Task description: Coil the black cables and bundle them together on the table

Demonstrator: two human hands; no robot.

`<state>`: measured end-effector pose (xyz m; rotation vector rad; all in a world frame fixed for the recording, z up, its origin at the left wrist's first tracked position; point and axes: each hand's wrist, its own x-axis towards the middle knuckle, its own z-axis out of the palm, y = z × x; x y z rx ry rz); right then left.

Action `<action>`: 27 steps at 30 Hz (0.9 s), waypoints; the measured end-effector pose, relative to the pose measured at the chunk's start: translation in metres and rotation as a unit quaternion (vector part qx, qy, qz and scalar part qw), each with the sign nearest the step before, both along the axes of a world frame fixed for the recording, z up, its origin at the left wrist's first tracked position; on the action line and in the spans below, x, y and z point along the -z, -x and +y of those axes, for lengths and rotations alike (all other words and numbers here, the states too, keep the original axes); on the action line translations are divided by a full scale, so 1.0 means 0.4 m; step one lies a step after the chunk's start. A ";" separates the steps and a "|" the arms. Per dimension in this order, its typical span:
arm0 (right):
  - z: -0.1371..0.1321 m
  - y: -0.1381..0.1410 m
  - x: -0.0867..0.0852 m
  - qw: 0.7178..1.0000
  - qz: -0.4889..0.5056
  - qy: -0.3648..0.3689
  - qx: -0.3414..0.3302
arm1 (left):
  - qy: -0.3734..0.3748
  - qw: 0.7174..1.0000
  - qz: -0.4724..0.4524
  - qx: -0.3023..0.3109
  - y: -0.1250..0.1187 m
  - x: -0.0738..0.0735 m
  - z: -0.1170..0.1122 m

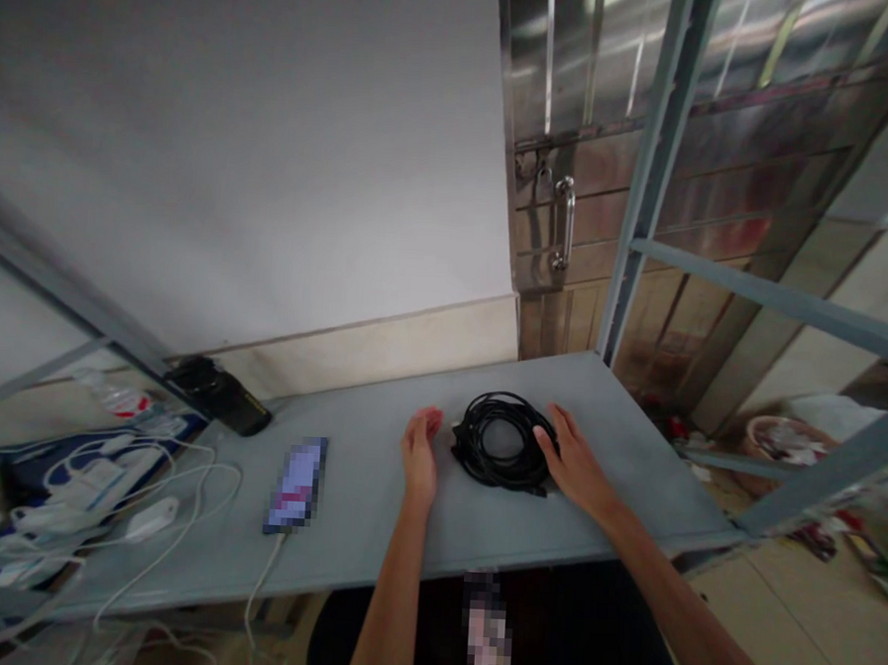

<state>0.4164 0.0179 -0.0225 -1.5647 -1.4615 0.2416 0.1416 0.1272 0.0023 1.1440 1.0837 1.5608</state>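
Observation:
A coil of black cable (504, 441) lies on the grey table (374, 527), near its right end. My left hand (420, 454) stands on its edge just left of the coil, fingers straight and together, a small gap between them and the cable. My right hand (572, 458) rests palm down against the coil's right side, fingers stretched out and touching the cable. Neither hand grips anything.
A phone (296, 484) with a white lead lies left of my hands. A black device (218, 394) sits at the back left. White chargers and cords (100, 493) pile up at the far left. Grey frame bars (773, 302) and a metal door (691, 157) stand at right.

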 end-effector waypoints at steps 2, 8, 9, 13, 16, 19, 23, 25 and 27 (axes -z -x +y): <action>-0.007 -0.003 -0.016 0.999 0.021 -0.029 0.021 | 0.003 1.000 -0.008 -0.006 -0.001 -0.001 0.001; -0.047 -0.011 -0.066 0.993 0.052 -0.093 0.040 | 0.024 0.999 0.016 0.023 -0.002 -0.009 0.002; -0.056 -0.010 -0.070 0.994 0.042 -0.098 0.021 | 0.027 0.998 0.028 0.041 0.000 -0.011 0.003; -0.094 0.012 -0.075 0.989 -0.070 -0.100 -0.087 | 0.037 0.986 0.083 0.141 0.019 -0.032 0.029; -0.103 0.043 -0.075 0.959 -0.203 -0.094 -0.172 | 0.040 0.960 0.140 0.241 0.040 -0.053 0.081; -0.082 0.066 -0.078 0.925 -0.309 -0.091 -0.199 | 0.071 0.944 0.078 0.312 0.056 -0.059 0.139; -0.016 0.057 -0.083 0.891 -0.399 -0.084 -0.198 | 0.103 0.946 -0.087 0.295 0.058 -0.046 0.169; 0.025 0.045 -0.086 0.881 -0.412 -0.094 -0.211 | 0.093 0.955 -0.074 0.273 0.050 -0.042 0.159; 0.068 0.033 -0.092 0.878 -0.403 -0.108 -0.234 | 0.080 0.962 -0.031 0.258 0.039 -0.043 0.140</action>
